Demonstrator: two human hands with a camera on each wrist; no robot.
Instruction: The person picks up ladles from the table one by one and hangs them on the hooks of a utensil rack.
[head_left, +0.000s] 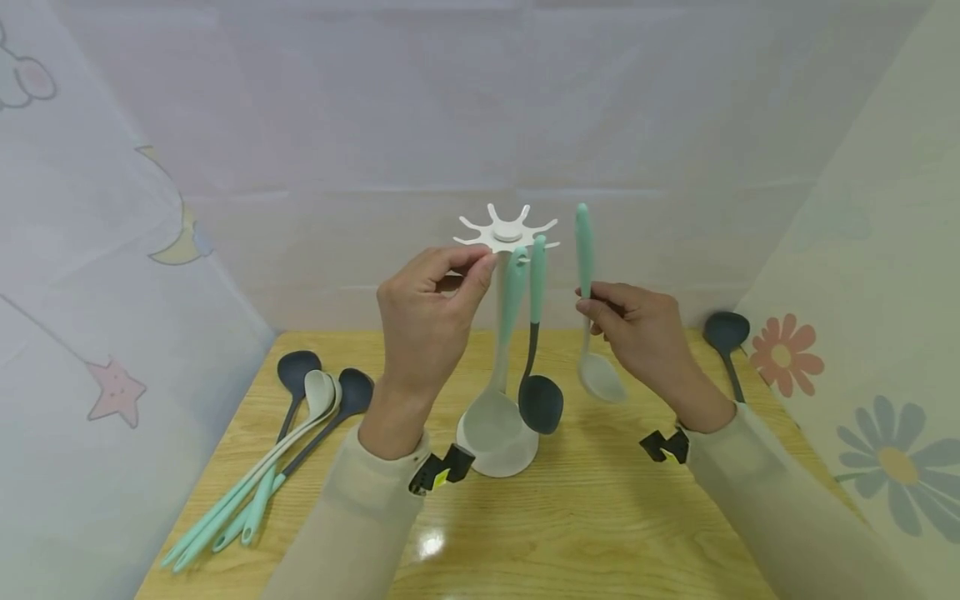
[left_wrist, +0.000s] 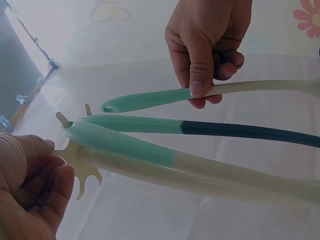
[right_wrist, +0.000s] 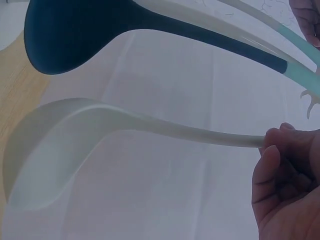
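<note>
A white utensil stand with hook arms round its top stands on the table. My left hand pinches one of those arms between thumb and forefinger, as the left wrist view also shows. From the hooks hang a white ladle and a dark ladle, both with mint handles. To the right of the stand, my right hand pinches another white ladle just below its mint grip. That ladle is held upright, bowl down, its handle end near the hooks and apart from them.
On the left of the wooden table lies a pile of white and dark ladles with mint handles, crossing one another. One more dark ladle lies at the right edge, partly behind my right forearm. Pale printed cloth walls enclose the table.
</note>
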